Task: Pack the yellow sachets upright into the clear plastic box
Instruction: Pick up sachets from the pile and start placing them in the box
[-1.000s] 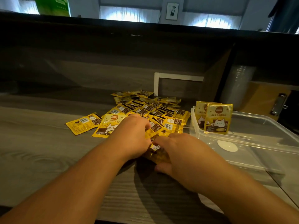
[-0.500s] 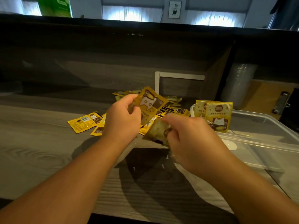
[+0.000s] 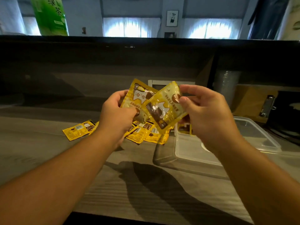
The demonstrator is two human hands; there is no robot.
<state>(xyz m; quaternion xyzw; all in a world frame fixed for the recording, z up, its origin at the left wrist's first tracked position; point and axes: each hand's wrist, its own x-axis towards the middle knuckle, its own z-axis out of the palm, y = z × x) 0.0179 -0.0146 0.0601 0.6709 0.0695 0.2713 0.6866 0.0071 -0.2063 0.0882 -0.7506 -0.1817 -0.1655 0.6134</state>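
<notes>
Two sachets up, one per hand.
My left hand (image 3: pixel 116 114) pinches one yellow sachet (image 3: pixel 138 96); my right hand (image 3: pixel 209 114) pinches another sachet (image 3: pixel 165 108), above the clear plastic box (image 3: pixel 243 138).

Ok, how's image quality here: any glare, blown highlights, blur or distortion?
Head view: windows blown out behind a dim desk; glare on the sachet in the right hand; arms cast dark shadows; wide-angle bends the edges; green carton slightly soft.
</notes>
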